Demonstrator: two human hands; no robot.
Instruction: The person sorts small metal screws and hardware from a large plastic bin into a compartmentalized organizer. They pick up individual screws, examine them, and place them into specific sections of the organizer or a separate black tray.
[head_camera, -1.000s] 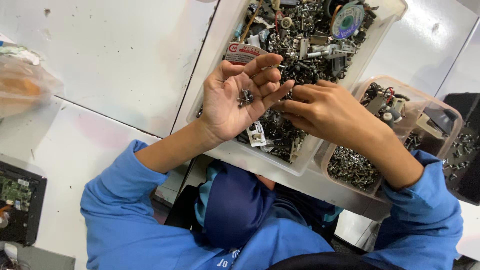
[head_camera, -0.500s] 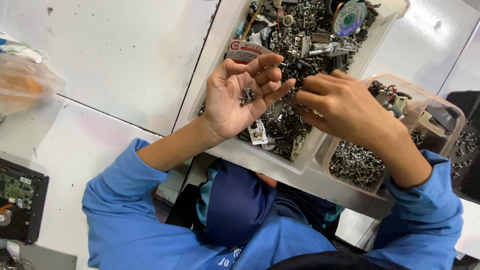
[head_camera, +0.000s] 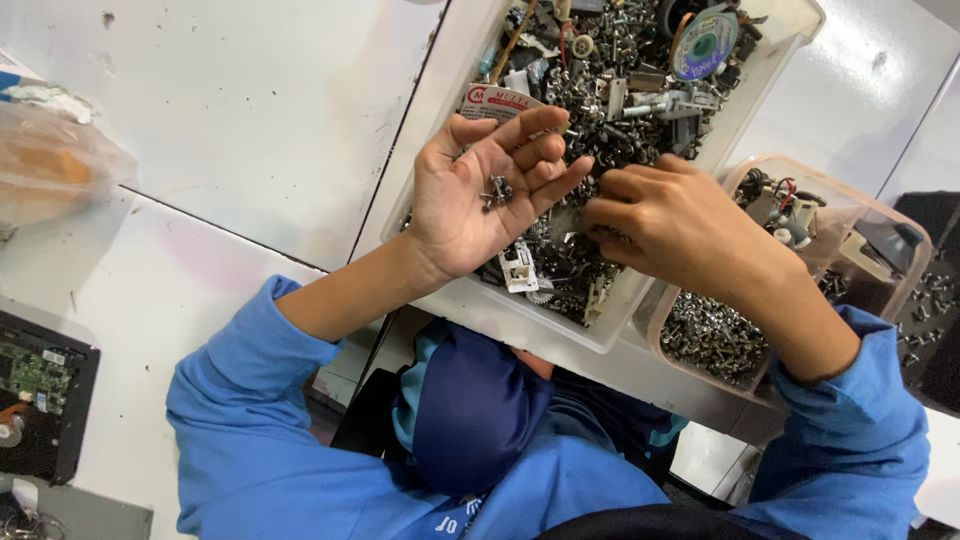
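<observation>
On the white bench (head_camera: 250, 120), the left hand (head_camera: 480, 195) is lying palm up and spread, cradling a few small screws (head_camera: 495, 190) over the big clear bin (head_camera: 440, 150). The right hand (head_camera: 660, 225), having just left that palm, is now dipping into the bin's scrap, fingers pressed together, picking for more.

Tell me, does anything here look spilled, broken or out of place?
Nothing looks spilled. The clear bin is a jumble of mixed metal parts, but all of it sits inside the walls. The left hand cups a few small screws; the right hand picks in the bin. A bare circuit board lies at the table's left edge.
</observation>
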